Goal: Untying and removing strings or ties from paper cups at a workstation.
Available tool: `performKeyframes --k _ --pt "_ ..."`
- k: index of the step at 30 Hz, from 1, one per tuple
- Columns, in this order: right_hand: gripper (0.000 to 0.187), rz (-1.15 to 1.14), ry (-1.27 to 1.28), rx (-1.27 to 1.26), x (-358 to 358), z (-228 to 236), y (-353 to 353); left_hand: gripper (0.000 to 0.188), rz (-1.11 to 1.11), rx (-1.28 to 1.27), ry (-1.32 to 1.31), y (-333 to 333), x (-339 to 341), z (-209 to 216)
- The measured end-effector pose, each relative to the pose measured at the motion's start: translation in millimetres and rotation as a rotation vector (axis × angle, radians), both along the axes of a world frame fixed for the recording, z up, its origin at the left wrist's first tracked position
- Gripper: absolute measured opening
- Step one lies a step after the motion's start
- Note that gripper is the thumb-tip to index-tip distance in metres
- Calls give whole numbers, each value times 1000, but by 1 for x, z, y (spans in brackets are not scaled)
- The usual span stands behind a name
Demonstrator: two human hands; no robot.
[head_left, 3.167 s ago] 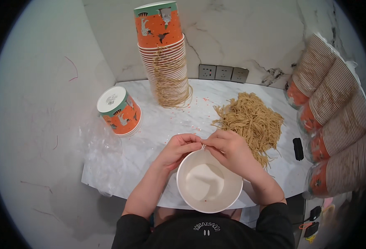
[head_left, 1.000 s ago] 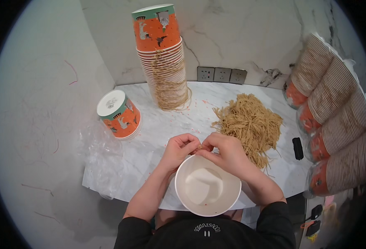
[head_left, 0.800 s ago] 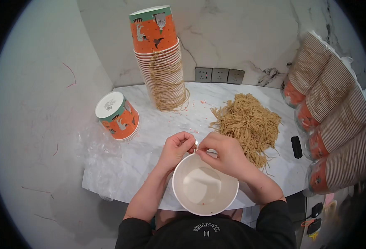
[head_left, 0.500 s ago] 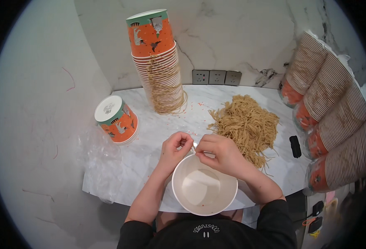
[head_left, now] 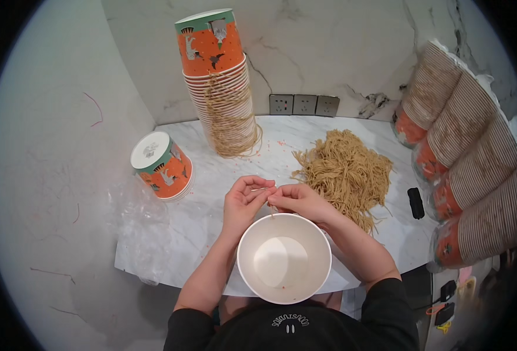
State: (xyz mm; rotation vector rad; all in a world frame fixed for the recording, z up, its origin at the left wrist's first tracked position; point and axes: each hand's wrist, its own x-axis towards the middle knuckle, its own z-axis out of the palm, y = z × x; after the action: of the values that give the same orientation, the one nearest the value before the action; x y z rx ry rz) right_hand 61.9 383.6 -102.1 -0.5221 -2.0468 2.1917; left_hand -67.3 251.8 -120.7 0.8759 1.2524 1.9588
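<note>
A paper bucket [head_left: 311,281], white inside, stands upright with its mouth up at the table's near edge. Just beyond its far rim, my left hand [head_left: 244,205] and my right hand [head_left: 302,202] meet, fingertips pinched together. Between them is a thin tan string [head_left: 273,210], which runs down to the rim; its ends are hidden by my fingers. Closest to my right hand lies a loose heap of tan strings [head_left: 349,172].
A tall nested stack of orange and green buckets [head_left: 211,50] with tan strings stands upside down at the back. A shorter stack [head_left: 168,175] and crumpled clear plastic [head_left: 144,228] are left. Bagged bucket stacks [head_left: 475,193] line the right, near a black object [head_left: 415,203].
My hands have drawn closer together, fingertips now meeting beyond the rim. My right hand has lowered its wrist and turned. The bucket sits slightly further left in view.
</note>
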Motion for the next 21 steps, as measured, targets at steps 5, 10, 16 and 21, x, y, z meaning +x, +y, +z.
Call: performKeyframes --k 5,10,16,21 --pt "20 -3 -40 -383 -3 -4 -3 32 18 3 -1 -2 -1 0" --pt "12 31 -85 -523 -4 -6 0 36 84 54 -100 -2 -4 -4" --pt "8 49 -134 -591 -2 -3 -4 36 234 10 -137 -1 -14 -9" --pt "14 88 -49 -647 -5 -18 -3 37 260 6 -198 2 -19 -11"
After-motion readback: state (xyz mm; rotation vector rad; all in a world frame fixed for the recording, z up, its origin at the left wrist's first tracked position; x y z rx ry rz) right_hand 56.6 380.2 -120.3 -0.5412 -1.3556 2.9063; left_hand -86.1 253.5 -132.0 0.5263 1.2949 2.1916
